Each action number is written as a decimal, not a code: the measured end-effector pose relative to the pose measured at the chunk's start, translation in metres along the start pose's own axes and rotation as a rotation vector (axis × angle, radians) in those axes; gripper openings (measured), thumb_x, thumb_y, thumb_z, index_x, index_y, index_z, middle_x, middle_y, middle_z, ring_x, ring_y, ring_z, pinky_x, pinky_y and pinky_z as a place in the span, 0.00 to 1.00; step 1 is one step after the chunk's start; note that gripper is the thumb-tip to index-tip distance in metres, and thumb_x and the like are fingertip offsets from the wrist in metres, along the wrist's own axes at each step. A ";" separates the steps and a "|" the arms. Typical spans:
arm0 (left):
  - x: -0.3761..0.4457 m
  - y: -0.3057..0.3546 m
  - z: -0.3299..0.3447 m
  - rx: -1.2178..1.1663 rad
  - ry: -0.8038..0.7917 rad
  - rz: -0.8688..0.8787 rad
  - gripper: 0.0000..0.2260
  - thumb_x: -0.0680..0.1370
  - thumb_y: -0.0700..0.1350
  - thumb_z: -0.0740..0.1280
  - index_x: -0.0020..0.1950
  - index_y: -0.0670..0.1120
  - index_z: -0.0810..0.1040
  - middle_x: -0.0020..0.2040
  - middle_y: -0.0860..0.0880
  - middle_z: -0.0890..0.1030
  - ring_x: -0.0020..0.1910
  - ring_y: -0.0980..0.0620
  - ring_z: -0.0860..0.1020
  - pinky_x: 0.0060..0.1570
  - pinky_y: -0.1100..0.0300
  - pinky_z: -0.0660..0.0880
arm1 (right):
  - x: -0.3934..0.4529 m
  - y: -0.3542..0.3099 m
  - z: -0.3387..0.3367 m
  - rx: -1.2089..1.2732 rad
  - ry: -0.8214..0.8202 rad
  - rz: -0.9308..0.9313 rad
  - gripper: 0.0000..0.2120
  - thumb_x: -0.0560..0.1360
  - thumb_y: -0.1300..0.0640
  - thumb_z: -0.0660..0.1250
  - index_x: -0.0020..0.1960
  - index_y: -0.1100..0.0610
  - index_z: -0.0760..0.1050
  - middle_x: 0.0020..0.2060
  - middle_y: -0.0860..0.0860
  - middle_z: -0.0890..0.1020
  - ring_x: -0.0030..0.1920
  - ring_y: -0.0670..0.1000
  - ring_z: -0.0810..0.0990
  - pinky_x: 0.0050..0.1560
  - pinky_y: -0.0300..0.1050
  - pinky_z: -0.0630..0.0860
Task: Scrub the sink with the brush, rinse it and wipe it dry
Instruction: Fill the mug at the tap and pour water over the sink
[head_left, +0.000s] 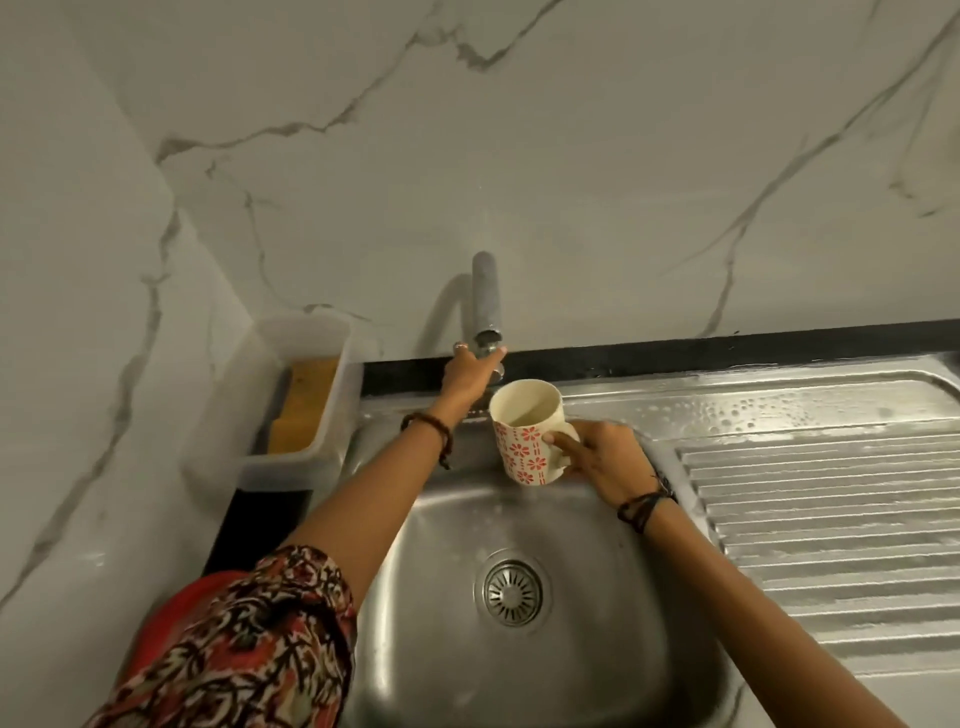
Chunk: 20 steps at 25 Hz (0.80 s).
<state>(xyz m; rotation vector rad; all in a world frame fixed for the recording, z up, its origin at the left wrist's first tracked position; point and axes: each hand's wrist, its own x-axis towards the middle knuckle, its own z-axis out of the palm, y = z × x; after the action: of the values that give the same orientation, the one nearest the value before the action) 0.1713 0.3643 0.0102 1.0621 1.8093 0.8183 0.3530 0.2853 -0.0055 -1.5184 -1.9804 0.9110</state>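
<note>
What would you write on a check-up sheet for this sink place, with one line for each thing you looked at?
Surface: steel sink basin, wet film; ribbed drainboard on its right, beaded with droplets.
Job's things: brush and drying cloth, nothing seen. Tap stands behind the basin; no stream visible.
Clutter: clear plastic tub at the sink's left, orange sponge inside.
Grips: left hand reaches up to the tap's base, fingers around it. Right hand holds a flower-print mug by the handle, upright beneath the spout; the mug looks nearly empty.
Cables: nothing seen.
Surroundings: marble-look wall behind and left; black strip along the sink's back edge.
</note>
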 end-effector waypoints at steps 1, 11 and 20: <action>0.010 -0.002 0.001 -0.026 -0.008 -0.017 0.26 0.77 0.52 0.64 0.70 0.39 0.64 0.65 0.41 0.73 0.59 0.43 0.76 0.51 0.55 0.77 | 0.003 0.000 0.001 -0.001 -0.003 -0.012 0.17 0.76 0.48 0.63 0.46 0.61 0.80 0.41 0.56 0.85 0.40 0.53 0.83 0.44 0.50 0.80; 0.036 -0.046 0.002 -0.642 -0.123 -0.240 0.12 0.81 0.47 0.58 0.50 0.41 0.77 0.43 0.41 0.80 0.40 0.47 0.79 0.50 0.52 0.77 | 0.010 0.002 0.017 0.103 -0.089 -0.016 0.15 0.76 0.49 0.63 0.51 0.61 0.79 0.48 0.55 0.84 0.46 0.52 0.83 0.49 0.49 0.81; 0.041 -0.066 -0.007 -0.642 -0.132 -0.185 0.08 0.78 0.47 0.64 0.42 0.44 0.76 0.35 0.47 0.76 0.35 0.53 0.76 0.41 0.59 0.76 | 0.007 0.001 0.022 -0.089 -0.051 -0.111 0.16 0.77 0.51 0.62 0.52 0.62 0.79 0.41 0.47 0.74 0.35 0.40 0.71 0.37 0.26 0.67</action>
<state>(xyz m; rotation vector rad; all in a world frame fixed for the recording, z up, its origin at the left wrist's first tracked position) 0.1316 0.3723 -0.0568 0.5097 1.3613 1.0842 0.3360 0.2880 -0.0205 -1.4287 -2.1441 0.8336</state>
